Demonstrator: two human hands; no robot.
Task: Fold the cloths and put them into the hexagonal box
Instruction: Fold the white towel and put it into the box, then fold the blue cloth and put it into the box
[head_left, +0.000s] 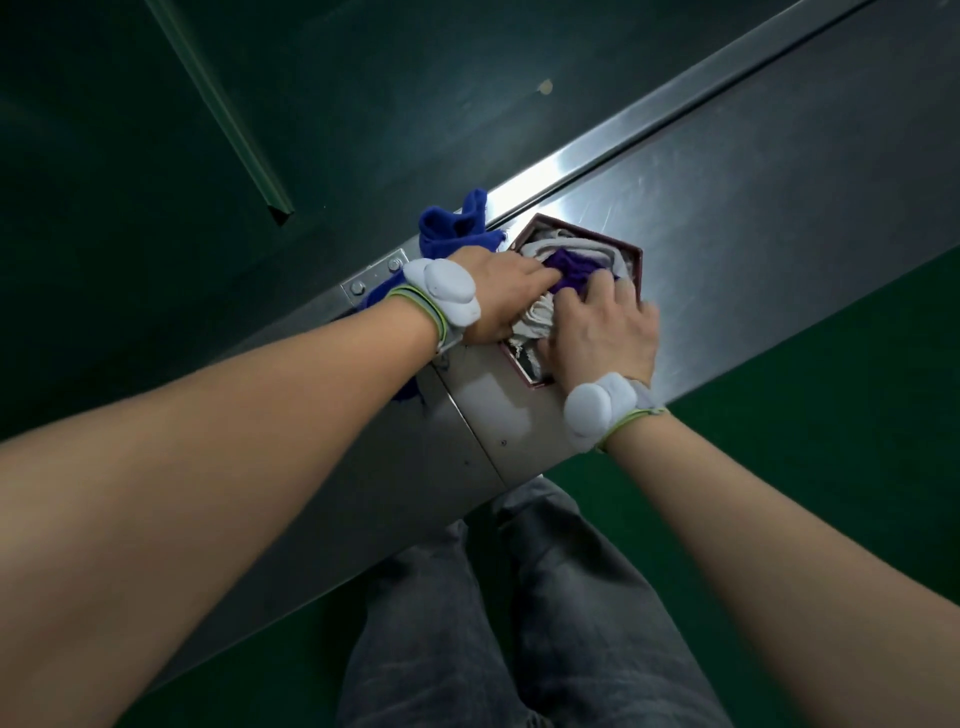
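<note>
A dark red hexagonal box (638, 260) stands on a steel table (753, 208). Inside it lie pale grey-white cloths (563, 243) and a purple cloth (574, 266). My left hand (501, 288) presses down on the purple cloth from the left, fingers reaching into the box. My right hand (605, 332) lies over the box's near side, fingers bent onto the purple and whitish cloth (532, 319). A blue cloth (457, 223) lies crumpled on the table's far edge, just beyond my left wrist, partly hidden under my arm.
The table is narrow, with a raised rail (649, 119) along its far edge and a bolted bracket (374, 275) near the blue cloth. Green floor (831, 441) surrounds it. My legs in grey trousers (519, 597) stand at the near edge.
</note>
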